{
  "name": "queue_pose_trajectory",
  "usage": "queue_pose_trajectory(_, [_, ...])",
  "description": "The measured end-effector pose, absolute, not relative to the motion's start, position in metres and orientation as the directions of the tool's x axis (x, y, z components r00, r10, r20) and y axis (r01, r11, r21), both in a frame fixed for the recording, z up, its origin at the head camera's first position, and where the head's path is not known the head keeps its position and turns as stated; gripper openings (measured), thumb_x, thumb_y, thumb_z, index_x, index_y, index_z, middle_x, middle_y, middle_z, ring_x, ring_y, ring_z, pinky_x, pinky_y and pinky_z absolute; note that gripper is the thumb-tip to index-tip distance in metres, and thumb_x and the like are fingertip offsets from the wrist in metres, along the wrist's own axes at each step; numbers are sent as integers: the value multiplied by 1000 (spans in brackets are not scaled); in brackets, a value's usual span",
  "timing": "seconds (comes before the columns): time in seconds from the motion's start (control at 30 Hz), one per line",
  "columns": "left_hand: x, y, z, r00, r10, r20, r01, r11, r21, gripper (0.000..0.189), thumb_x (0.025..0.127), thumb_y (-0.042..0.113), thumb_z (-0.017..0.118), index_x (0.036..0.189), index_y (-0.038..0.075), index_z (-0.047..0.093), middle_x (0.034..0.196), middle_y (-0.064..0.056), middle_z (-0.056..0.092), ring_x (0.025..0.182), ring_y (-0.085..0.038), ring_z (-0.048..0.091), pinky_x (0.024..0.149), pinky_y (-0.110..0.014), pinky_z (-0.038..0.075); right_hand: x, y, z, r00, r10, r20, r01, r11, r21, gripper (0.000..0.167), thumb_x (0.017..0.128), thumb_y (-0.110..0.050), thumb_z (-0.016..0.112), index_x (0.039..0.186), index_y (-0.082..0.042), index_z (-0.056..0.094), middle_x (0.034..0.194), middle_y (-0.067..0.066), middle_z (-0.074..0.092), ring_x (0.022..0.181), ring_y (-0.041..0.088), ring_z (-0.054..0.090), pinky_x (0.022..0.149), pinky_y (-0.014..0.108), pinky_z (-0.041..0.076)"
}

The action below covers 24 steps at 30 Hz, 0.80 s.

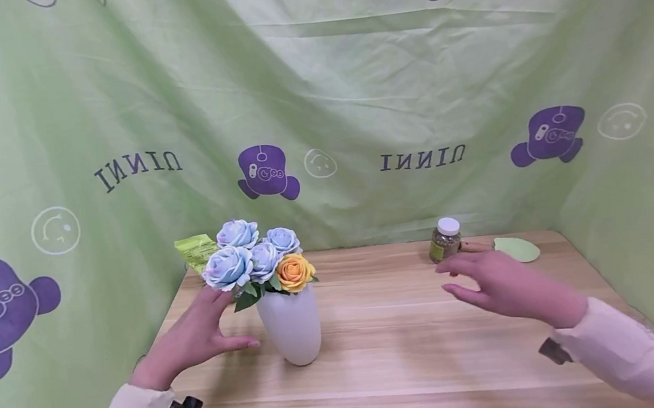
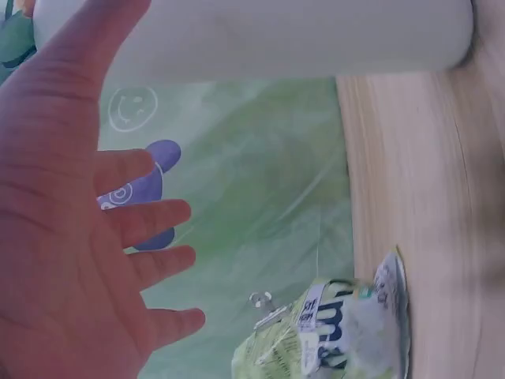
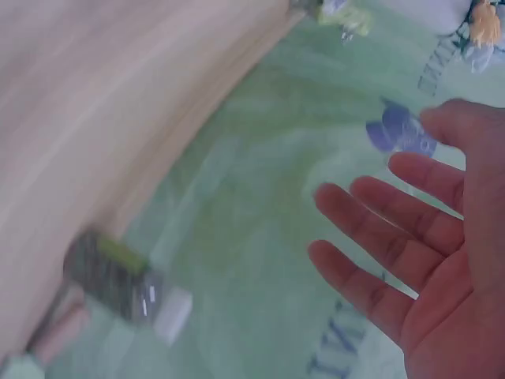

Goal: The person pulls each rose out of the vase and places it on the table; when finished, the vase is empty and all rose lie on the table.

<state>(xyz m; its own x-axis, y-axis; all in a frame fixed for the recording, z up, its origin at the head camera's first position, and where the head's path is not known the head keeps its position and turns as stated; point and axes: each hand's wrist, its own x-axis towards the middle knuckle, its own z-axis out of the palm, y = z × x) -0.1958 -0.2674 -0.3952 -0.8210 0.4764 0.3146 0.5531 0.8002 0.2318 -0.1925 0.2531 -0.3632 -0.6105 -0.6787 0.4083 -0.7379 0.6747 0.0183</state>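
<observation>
A white vase [image 1: 292, 327] with blue roses [image 1: 229, 267] and one orange rose [image 1: 295, 272] stands left of the table's middle. My left hand [image 1: 191, 334] is beside it on the left, thumb apart from the fingers. In the left wrist view the fingers spread and hold nothing; the vase lies beyond the thumb. My right hand [image 1: 506, 285] hovers over the right side of the table, its fingers loosely bent and holding nothing. Just beyond it stands a small jar [image 1: 446, 241] with a white lid. A trowel [image 1: 516, 248] with a pale green blade lies beside the jar.
Behind the flowers stands a green printed bag [image 2: 331, 332], with a metal clip on it in the left wrist view. The wooden table [image 1: 380, 371] meets a green patterned cloth [image 1: 338, 83] at its back and sides.
</observation>
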Motion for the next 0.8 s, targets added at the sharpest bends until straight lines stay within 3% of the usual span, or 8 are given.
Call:
queue_pose_trajectory(0.1, [-193,-264,-397,-842,436,318,524,799,294,97,68,66,81,145,14,51,148,-14,51,136,-38,48,109,-59,46,-196,235,-376,-589,-696,411,-764,645,-2,19,92,-28,71,109,-20,72,103,-9,74,87,6,70,75,28,60])
queue_pose_trajectory(0.23, [-189,-256,-399,-854,377,359,501,784,367,93,68,55,86,143,12,52,146,-15,53,133,-39,50,107,-62,45,-200,211,-390,-561,-696,448,-793,607,-50,15,91,-27,71,104,-20,74,97,-11,74,77,-1,65,66,21,55])
queue_pose_trajectory(0.4, [-186,-246,-414,-859,303,413,490,721,489,88,71,36,89,145,9,49,142,-19,57,130,-41,53,105,-65,45,-206,183,-395,-549,-647,529,-817,550,-175,15,89,-20,73,103,-15,75,90,-9,74,77,1,66,65,21,55])
queue_pose_trajectory(0.57, [-186,-234,-434,-880,242,409,462,634,620,89,79,27,85,154,14,39,150,-17,51,135,-39,51,108,-60,45,-212,152,-394,-573,-565,594,-816,461,-348,17,89,-11,72,106,-11,75,95,-2,77,82,7,71,69,21,58])
queue_pose_trajectory(0.67, [-188,-226,-441,-881,210,425,462,582,670,79,83,21,81,152,18,42,150,-12,53,134,-30,54,109,-48,48,-213,134,-394,-623,-511,592,-781,431,-452,18,90,-10,71,108,-9,75,99,2,78,84,12,72,67,21,59])
queue_pose_trajectory(0.8, [-189,-219,-445,-860,163,483,493,509,706,69,84,10,78,147,14,48,147,-13,56,132,-5,53,108,-21,47,-215,108,-392,-669,-465,580,-743,391,-543,18,91,-12,70,108,-8,75,104,5,78,88,17,74,73,29,63])
